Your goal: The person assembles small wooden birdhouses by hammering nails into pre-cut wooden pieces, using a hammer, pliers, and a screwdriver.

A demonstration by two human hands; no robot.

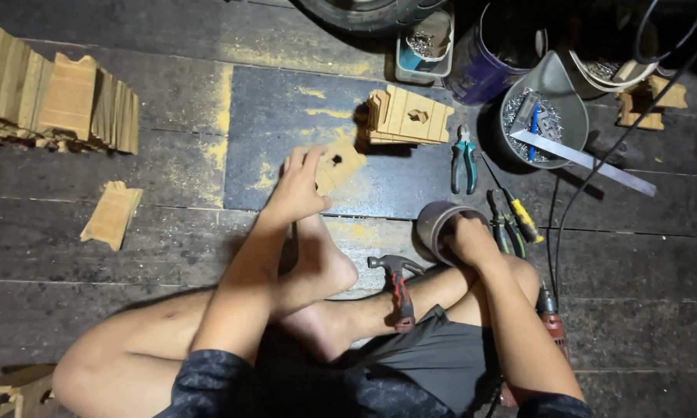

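Here, the left hand (300, 186) is pressing flat, fingers spread, on a small wooden piece (338, 165) with a cut hole, lying on the floor just beyond the crossed legs. The right hand (467, 238) is dipping into a small round tin (435, 225); whether its fingers are closing on anything I cannot tell. The wood looks light, stiff and thin, best gripped by its edges.
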